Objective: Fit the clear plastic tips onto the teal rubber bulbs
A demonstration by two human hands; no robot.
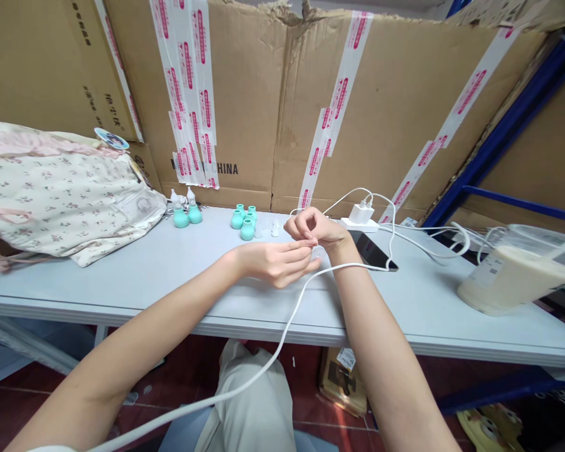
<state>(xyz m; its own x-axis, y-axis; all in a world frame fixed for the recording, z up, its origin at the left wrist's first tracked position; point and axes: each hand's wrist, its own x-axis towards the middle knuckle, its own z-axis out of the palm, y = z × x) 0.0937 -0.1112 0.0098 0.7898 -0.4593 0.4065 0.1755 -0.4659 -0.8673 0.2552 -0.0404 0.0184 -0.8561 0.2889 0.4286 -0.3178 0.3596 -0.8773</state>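
Observation:
Above the table's middle my left hand (279, 262) and my right hand (319, 227) meet at the fingertips. My right thumb and fingers are pinched together; what sits in the pinch is too small to make out. The left fingers lie long and pressed together against the same spot, with a bit of clear plastic (316, 252) showing beside them. Just behind, several teal squeeze bulbs (247, 230) stand in a cluster near small clear plastic pieces (275, 228). Farther left are two teal bulbs with clear pointed tips (181, 217).
A white cable (282, 342) runs across the table's front edge near my wrists. Right of my hands are a phone (373, 250), a white charger (360, 213) and a tub of cream-coloured liquid (513, 276). A floral bag (70, 188) sits left; cardboard boxes (245, 113) wall the back.

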